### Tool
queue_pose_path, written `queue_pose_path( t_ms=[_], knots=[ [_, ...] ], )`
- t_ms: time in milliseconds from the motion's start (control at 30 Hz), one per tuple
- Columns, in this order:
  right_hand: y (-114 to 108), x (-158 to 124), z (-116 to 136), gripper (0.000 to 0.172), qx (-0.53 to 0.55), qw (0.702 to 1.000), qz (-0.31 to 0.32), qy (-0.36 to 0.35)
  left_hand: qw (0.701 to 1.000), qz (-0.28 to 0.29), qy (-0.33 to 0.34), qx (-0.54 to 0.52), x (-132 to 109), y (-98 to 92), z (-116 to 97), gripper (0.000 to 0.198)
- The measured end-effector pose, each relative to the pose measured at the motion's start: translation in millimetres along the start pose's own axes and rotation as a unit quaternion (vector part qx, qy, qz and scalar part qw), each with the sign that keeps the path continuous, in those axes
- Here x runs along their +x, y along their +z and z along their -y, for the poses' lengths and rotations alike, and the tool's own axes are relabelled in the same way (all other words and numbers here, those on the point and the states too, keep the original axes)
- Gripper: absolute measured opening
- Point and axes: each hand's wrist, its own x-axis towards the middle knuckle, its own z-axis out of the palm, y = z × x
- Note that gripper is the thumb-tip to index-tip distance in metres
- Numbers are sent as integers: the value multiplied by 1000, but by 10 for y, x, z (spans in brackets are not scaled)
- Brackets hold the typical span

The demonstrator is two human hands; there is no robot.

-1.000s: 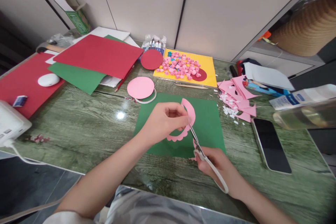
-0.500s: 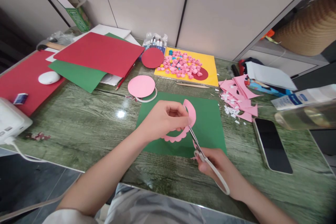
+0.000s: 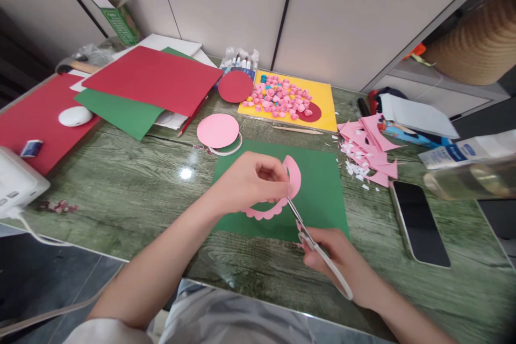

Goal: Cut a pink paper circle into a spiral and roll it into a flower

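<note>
My left hand (image 3: 248, 181) is closed in a pinch on a pink paper ring (image 3: 293, 177) with a scalloped outer edge, held just above a green sheet (image 3: 322, 193). My right hand (image 3: 342, 260) grips white-handled scissors (image 3: 310, 239). Their blades point up and left and meet the ring's scalloped edge just below my left fingers.
A pink paper circle (image 3: 217, 130) lies behind the green sheet. A yellow board (image 3: 322, 102) carries many small pink paper flowers. Pink offcuts (image 3: 368, 148) and a dark phone (image 3: 419, 223) lie to the right. Red and green sheets (image 3: 149, 83), a white mouse (image 3: 75, 116) sit left.
The pink ring has turned slightly in my left hand, its scalloped edge moving left past the scissor blades. Both hands stay in nearly the same place.
</note>
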Motion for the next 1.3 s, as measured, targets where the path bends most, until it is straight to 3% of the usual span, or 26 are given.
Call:
queue_pose_path(
  t_ms=[300, 600, 800, 1067, 1300],
  knots=[
    [-12, 0, -2, 53, -10, 1000, 3, 4, 1000, 5, -8, 16, -27, -13, -14, 11],
    [-45, 4, -38, 52, 53, 998, -21, -30, 991, -51, 22, -126, 71, 86, 153, 11],
    [-42, 12, -63, 50, 110, 991, -21, -70, 967, -33, -24, -250, 104, 226, 231, 15],
    [-43, 29, -99, 47, 133, 986, -25, -99, 959, -67, -56, -270, 85, 337, 237, 18],
    [-42, 58, -76, 47, 148, 982, -21, -118, 947, -122, -33, -296, 65, 476, 258, 18]
  ],
)
